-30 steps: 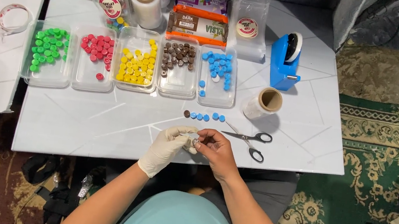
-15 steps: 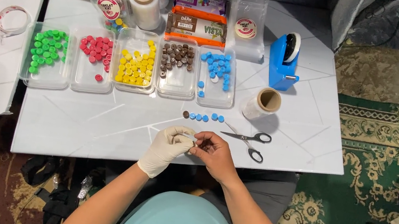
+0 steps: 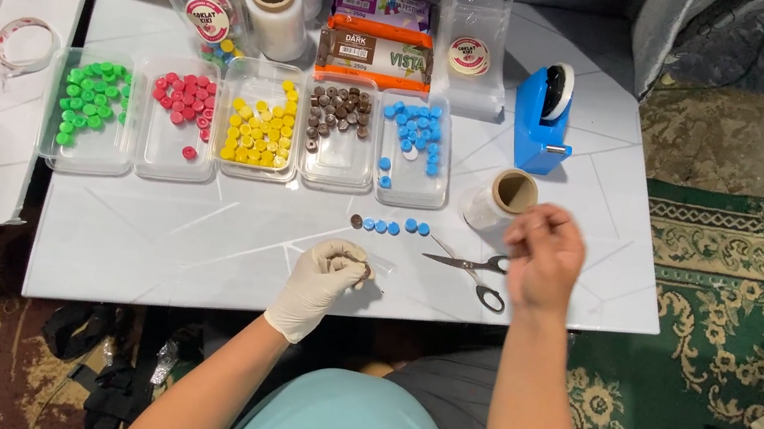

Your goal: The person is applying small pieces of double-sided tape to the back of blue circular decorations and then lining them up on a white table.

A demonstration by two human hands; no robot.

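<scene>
The left hand point(image 3: 326, 274), wearing a pale rubber glove, is closing its fingertips around a small brown round piece point(image 3: 363, 268) and holding it just above the white tabletop point(image 3: 198, 248), near the front edge. The bare right hand point(image 3: 543, 257) is hanging in the air to the right of the steel scissors with dark handles point(image 3: 472, 269); its fingers are curling loosely inward, and I cannot tell whether anything is pinched between them.

Taking the scissors as the landmark: just beyond their blades to the left, a short row of small blue round pieces point(image 3: 392, 227) is lying loose on the table, ending in one dark piece. Farther behind the scissors, five clear plastic trays are standing side by side, holding green point(image 3: 92, 94), red point(image 3: 181, 99), yellow point(image 3: 260, 128), brown point(image 3: 339, 111) and blue point(image 3: 419, 130) pieces. To the right and just behind the scissors, a roll of clear film with a cardboard core point(image 3: 502, 198) is lying, and beyond that a blue tape dispenser point(image 3: 543, 118) is standing.

Judging by this, the sorting is done and one piece is in hand; the loose row is still waiting.
</scene>
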